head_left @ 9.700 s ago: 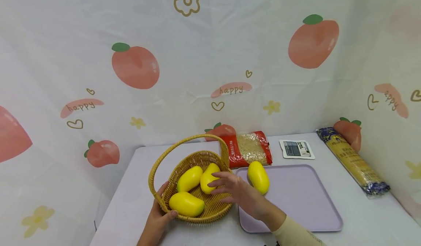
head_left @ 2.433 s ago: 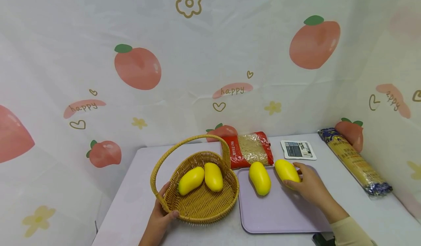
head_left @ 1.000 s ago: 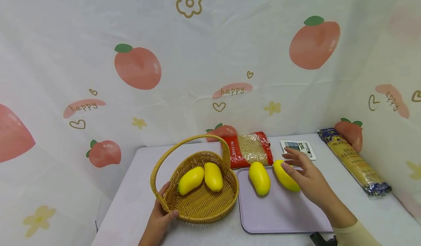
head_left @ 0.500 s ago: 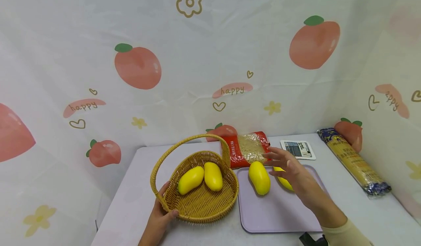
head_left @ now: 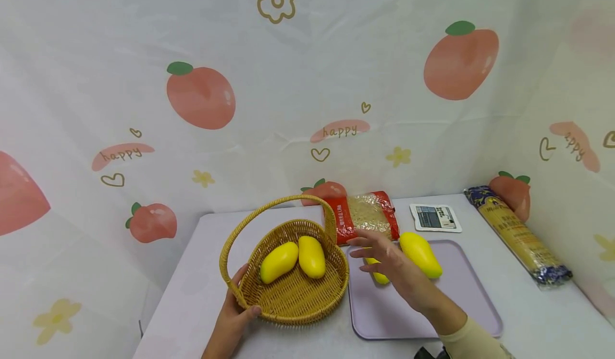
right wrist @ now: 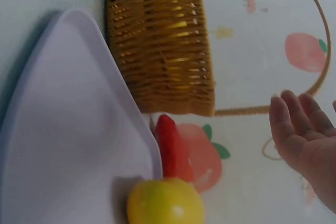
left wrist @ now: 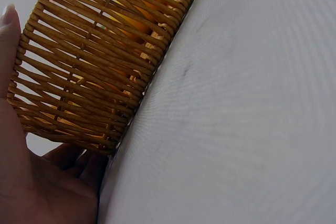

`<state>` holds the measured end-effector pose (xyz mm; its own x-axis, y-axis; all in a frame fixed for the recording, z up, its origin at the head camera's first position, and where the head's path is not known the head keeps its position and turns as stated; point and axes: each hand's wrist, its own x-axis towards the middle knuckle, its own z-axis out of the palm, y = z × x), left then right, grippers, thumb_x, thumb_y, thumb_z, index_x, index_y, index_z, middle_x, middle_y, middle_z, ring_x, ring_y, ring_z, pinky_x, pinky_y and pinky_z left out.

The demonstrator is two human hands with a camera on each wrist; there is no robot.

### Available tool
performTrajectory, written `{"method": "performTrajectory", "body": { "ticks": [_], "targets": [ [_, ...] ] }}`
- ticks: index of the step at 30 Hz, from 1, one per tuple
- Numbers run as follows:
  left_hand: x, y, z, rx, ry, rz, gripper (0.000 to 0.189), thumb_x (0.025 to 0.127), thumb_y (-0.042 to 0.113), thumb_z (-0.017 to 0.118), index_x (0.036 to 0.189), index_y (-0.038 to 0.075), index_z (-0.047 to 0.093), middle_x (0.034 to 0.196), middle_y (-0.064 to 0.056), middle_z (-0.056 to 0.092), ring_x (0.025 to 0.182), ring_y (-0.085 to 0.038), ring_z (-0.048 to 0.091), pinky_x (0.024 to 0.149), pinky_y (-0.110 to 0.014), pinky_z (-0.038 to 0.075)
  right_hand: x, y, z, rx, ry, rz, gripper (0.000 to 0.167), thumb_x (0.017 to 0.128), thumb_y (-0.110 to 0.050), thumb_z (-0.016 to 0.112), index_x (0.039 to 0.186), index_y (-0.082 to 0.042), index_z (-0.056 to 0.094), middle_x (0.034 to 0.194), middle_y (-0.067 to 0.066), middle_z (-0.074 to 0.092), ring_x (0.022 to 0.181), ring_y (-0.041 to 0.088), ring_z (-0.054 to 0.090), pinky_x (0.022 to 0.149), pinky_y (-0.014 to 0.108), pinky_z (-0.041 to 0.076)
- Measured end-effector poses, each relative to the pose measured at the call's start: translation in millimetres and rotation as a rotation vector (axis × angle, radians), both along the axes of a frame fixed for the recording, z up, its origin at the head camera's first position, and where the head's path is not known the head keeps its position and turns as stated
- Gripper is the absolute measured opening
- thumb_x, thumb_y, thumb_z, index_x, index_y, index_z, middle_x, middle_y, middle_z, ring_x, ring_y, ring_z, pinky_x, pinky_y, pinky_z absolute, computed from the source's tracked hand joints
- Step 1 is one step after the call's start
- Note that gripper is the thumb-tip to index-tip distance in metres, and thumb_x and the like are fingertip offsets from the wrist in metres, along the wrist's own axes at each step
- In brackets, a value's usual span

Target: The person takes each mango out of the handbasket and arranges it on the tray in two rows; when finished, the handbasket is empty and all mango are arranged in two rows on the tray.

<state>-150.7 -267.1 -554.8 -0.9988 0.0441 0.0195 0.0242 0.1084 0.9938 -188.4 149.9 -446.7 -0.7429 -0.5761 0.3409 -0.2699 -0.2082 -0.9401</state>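
My left hand [head_left: 229, 316] grips the left side of a brown wicker basket [head_left: 295, 301], thumb at the rim and fingers round the outside wall. Two yellow mangoes lie in the basket, one tilted mango [head_left: 279, 263] and one more upright mango [head_left: 312, 257]. Over the lilac tray [head_left: 456, 305] hovers my right hand [head_left: 396, 268], fingers spread and holding nothing. One mango [head_left: 420, 255] lies on the tray behind that hand; a second mango [head_left: 381, 278] beside it is mostly hidden by the fingers. In the right wrist view the right hand [right wrist: 307, 135] is apart from the basket.
Behind the tray lies a red bag of dry food [head_left: 367, 213], with a small white packet [head_left: 435, 218] to its right. A long noodle pack [head_left: 516, 236] lies along the right table edge. The basket's tall handle [head_left: 261, 209] arches above its rim.
Since the oldest frame, a mango has passed from basket to tray. My right hand has let it go and moved left towards the basket. The left hand keeps its grip.
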Motion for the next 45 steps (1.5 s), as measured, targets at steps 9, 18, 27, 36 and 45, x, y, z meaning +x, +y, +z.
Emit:
{"method": "performTrajectory", "body": {
  "ticks": [9,18,27,36,45],
  "targets": [
    [0.3,1.2,0.5,-0.008,0.0,0.004,0.092,0.102,0.007,0.079,0.173,0.034,0.027,0.178,-0.011,0.013,0.158,-0.038,0.019,0.107,-0.014,0.037,-3.0,-31.9,-14.3,0.01,-0.077,0.03,0.068,0.118,-0.048,0.026,0.169,-0.004,0.028,0.161,0.029,0.037,0.145,0.056,0.037,0.111,0.069,0.039],
    [-0.5,0.7,-2.0,-0.018,-0.009,0.014,0.092,0.102,0.008,0.079,0.173,0.034,0.027,0.179,-0.012,0.013,0.159,-0.038,0.018,0.107,-0.013,0.036,-12.8,-60.4,-25.0,-0.023,-0.187,0.026,0.074,0.117,-0.052,0.033,0.168,0.001,0.024,0.163,0.035,0.027,0.15,0.058,0.031,0.114,0.067,0.04],
    [-1.5,0.1,-3.2,-0.023,-0.017,0.018,0.093,0.101,0.009,0.08,0.173,0.036,0.027,0.179,-0.009,0.014,0.159,-0.037,0.017,0.108,-0.013,0.035,-18.7,-85.5,-32.4,0.125,-0.17,-0.092,0.068,0.116,-0.042,0.047,0.171,-0.009,0.027,0.17,0.025,0.031,0.155,0.046,0.03,0.119,0.066,0.034],
    [-2.4,0.8,-2.6,-0.026,-0.015,0.015,0.093,0.101,0.008,0.08,0.173,0.035,0.027,0.179,-0.011,0.013,0.159,-0.039,0.017,0.107,-0.013,0.035,-24.2,-109.6,-34.4,0.338,-0.071,-0.271,0.089,0.102,-0.054,0.074,0.17,-0.012,0.034,0.168,0.018,0.038,0.15,0.036,0.039,0.119,0.065,0.034],
    [-2.1,-0.4,-2.6,-0.027,-0.023,0.016,0.093,0.101,0.009,0.081,0.173,0.036,0.027,0.178,-0.01,0.014,0.158,-0.034,0.021,0.107,-0.013,0.035,-33.7,-124.2,-34.9,0.442,-0.133,-0.344,0.107,0.094,-0.063,0.079,0.17,-0.006,0.029,0.165,0.02,0.039,0.138,0.036,0.047,0.115,0.063,0.039]
  ]
}}
